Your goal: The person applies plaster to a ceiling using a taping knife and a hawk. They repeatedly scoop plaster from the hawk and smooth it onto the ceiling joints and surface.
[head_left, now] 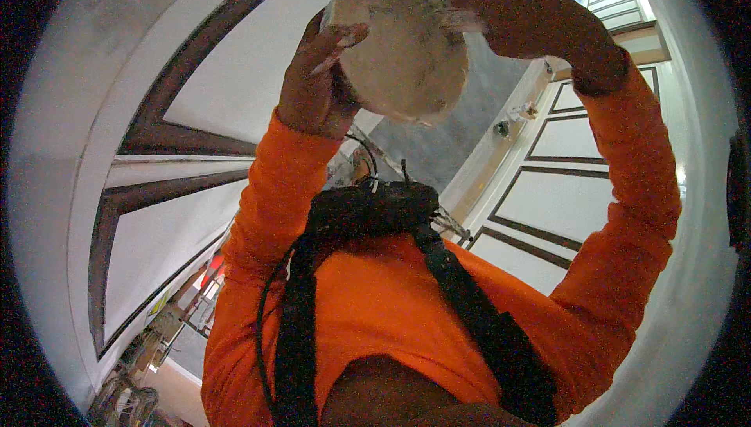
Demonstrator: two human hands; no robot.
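Up in front of me, my left hand [317, 82] grips a round pale disc-shaped thing [403, 51] by its left edge, thumb over the near face. Its surface is smeared with whitish and greyish patches, and I cannot tell whether it is a plate or the bottom of a tub. At its right edge, my right hand [532, 16] is closed round a tool whose short, pale, flat end [464, 21] touches or overlaps the disc. The tool's handle is hidden in the fingers, so its kind is unclear.
White panels with dark brown borders [188, 149] rise on the left, and similar panels [559, 200] stand on the right. Below lies a grey floor [461, 114]. Small clutter [520, 114] sits on a pale ledge. Tangled cables or scraps [121, 403] lie at lower left.
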